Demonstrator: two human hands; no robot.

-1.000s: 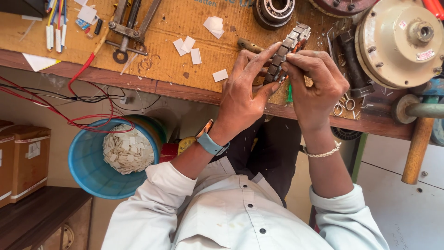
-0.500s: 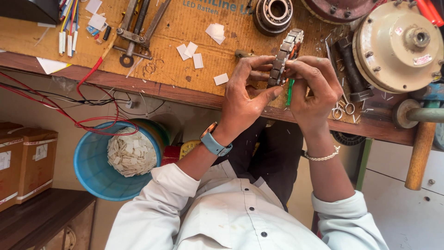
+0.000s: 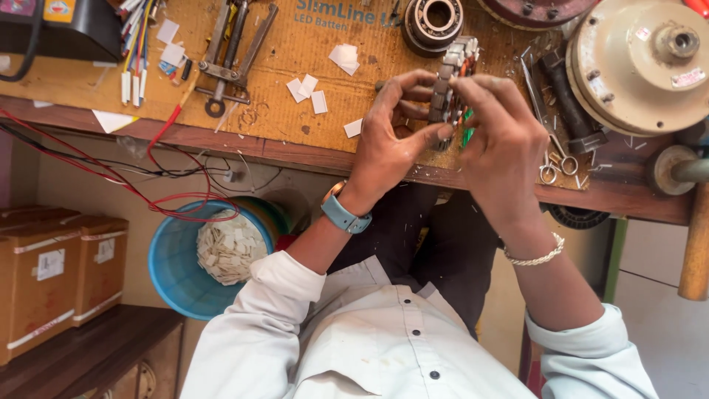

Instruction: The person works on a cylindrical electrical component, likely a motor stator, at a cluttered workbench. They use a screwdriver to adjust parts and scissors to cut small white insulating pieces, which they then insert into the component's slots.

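Two hands hold one metal ring (image 3: 450,81) on its edge over the wooden bench (image 3: 310,66). Left hand (image 3: 395,133) and right hand (image 3: 502,148) both squeeze it tight. Scissors (image 3: 557,159) lie close by.

left hand (image 3: 395,137) + right hand (image 3: 502,140) grip stator (image 3: 450,81) on edge | over bench (image 3: 310,59) | bearing (image 3: 433,22) just beyond | bin (image 3: 173,273) below
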